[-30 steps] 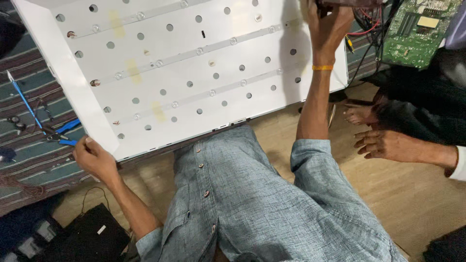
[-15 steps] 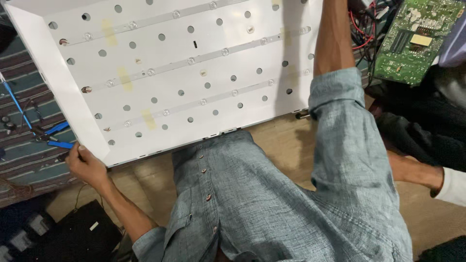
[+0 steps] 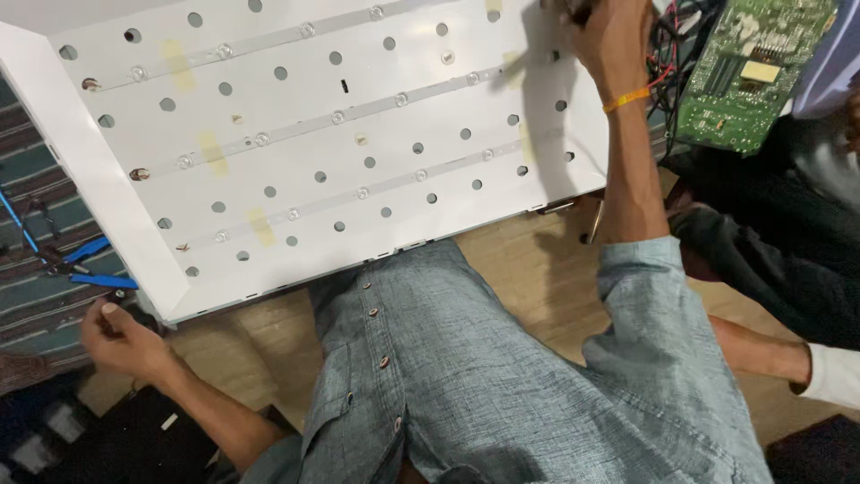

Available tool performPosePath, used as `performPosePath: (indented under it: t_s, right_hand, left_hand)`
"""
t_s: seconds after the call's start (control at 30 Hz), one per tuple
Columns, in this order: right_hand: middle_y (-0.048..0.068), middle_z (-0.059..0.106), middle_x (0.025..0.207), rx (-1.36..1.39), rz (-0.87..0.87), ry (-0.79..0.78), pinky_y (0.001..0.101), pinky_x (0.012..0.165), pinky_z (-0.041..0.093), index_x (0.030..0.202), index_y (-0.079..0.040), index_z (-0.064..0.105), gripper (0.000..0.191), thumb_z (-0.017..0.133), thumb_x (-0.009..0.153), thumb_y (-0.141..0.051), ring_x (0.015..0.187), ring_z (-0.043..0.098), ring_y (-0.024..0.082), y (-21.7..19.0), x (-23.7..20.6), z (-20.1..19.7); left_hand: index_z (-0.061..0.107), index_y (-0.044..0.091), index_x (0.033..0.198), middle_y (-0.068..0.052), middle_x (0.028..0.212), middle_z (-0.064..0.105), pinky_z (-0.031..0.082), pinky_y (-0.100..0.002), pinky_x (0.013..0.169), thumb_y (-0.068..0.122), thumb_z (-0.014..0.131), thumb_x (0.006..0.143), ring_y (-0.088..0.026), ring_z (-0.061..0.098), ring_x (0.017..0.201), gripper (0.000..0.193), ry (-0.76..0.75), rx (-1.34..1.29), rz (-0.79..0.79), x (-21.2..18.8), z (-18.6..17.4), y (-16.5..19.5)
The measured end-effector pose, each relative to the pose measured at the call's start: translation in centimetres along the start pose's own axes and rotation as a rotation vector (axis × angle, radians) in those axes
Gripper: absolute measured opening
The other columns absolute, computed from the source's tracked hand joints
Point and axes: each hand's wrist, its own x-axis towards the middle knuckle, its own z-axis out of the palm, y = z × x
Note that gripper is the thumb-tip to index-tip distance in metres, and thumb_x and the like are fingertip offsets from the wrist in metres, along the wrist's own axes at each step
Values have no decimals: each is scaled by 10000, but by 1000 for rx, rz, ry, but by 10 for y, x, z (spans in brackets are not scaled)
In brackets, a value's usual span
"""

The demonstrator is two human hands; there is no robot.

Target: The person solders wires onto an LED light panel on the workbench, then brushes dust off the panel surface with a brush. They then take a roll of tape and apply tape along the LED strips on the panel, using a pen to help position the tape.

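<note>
Left hand: (image 3: 121, 336) low at the near left corner of the white backlight panel (image 3: 340, 134), fingers curled shut around something small and dark; what it is cannot be told.
Right hand: (image 3: 614, 40) reaching to the far right edge of the panel, fingers closed on a dark object at the rim, mostly cut off by the frame; orange band on the wrist.
Panel: lies tilted across the lap and floor, reflective face up, likely so its strips can be reached from above.
LED strips: (image 3: 336, 116) three rows running left to right, lenses spaced along them, yellow tape patches holding them down.
Blue-handled pliers: (image 3: 85, 264) on the striped mat (image 3: 40, 300), just left of the panel, within easy reach.
Green circuit board: (image 3: 743, 72) far right, wires beside it.
Other person: forearm and white cuff (image 3: 829, 376) at the right, apart from the panel.
</note>
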Motion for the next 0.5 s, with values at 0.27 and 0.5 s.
performPosePath:
  t_s: [0.27,0.5]
  right_hand:
    - [203,743,871,-101,511,-551,425,740,558,1027,-36,802,394,865,769,-328,781,729,348,-63,-73,-101]
    - [-14,621,951,1181,449,198,287,736,441,1129,-30,679,235,844,1009,-147,820,530,106,-124,-18,24]
  left_hand:
    - [678,-94,1225,-149,1135,627,463,-392,866,190,614,1165,-235,563,994,297,88,14,28,-3,-21,-8]
    - [655,-78,1190,-126,1075,558,422,-366,775,182,575,1258,-207,482,859,280,8,-25,231,52,17,41]
